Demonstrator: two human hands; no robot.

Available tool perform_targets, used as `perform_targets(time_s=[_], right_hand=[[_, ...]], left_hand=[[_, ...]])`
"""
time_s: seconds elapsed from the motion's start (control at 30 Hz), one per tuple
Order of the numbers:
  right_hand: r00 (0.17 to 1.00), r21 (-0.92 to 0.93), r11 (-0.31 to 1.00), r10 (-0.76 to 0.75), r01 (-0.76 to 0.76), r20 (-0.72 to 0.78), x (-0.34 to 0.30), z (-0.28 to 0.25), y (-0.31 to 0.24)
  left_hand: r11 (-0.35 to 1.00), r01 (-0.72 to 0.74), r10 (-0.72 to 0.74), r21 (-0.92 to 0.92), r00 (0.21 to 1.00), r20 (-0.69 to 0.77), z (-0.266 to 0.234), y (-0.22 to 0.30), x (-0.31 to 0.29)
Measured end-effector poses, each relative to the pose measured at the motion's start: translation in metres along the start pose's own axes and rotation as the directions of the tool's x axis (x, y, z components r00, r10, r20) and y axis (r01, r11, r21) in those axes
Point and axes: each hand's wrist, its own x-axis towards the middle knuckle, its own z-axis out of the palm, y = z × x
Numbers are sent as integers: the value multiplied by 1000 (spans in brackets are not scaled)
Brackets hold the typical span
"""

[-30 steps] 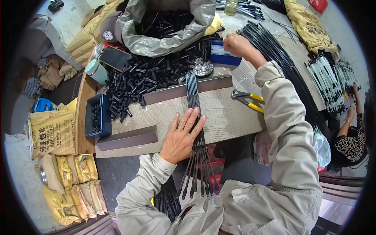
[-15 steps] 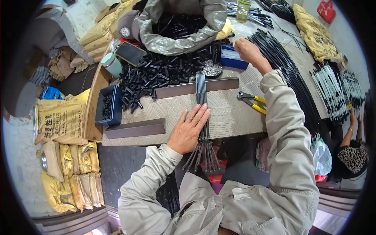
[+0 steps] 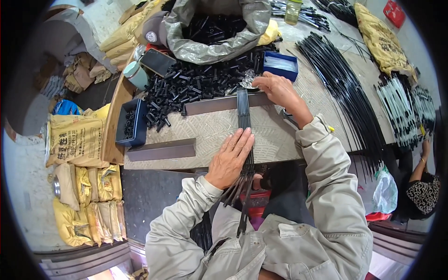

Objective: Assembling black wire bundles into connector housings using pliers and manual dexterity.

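My left hand (image 3: 232,157) lies flat over a bundle of thin dark rods (image 3: 243,109), fingers stretched out along them. The far ends of the rods rest across a brown metal bar (image 3: 212,105). Their near ends hang past the table edge toward my lap, some reaching lower than others. My right hand (image 3: 282,95) is just right of the rods' far ends, with its fingers bent together in a pinch. Anything between those fingertips is too small to make out. Beside them is a little heap of shiny small pieces (image 3: 248,78).
Black tubular parts (image 3: 186,91) cover the table's far left, below an open grey sack (image 3: 205,52). A blue box (image 3: 281,73) holds thin pale pieces. Long black rods (image 3: 336,88) lie at the right. A second bar (image 3: 163,150) and a dark blue bin (image 3: 130,122) are left.
My right hand has come from the blue box leftward and nearer, to the rods' far ends. The near ends of the rods have bunched together, and some hang lower. My left hand remains on them.
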Motion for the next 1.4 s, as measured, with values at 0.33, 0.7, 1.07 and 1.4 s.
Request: perform_targets(time_s=[0.33,0.7,1.07,1.4], right_hand=[[999,-12,1000,18,-18,31,-1,-7,10],[998,-17,999,49,-48,32,0,-8,12],[1000,-7,1000,16,-16,5,-3,-3,16],[997,9,998,-63,64,-49,0,-2,18]], left_hand=[[999,39,-39,3,999,11,-1,1,13],[1000,24,-24,8,1000,18,0,-2,17],[1000,26,-26,-14,999,23,4,1,17],[999,34,-34,2,999,28,4,5,21]])
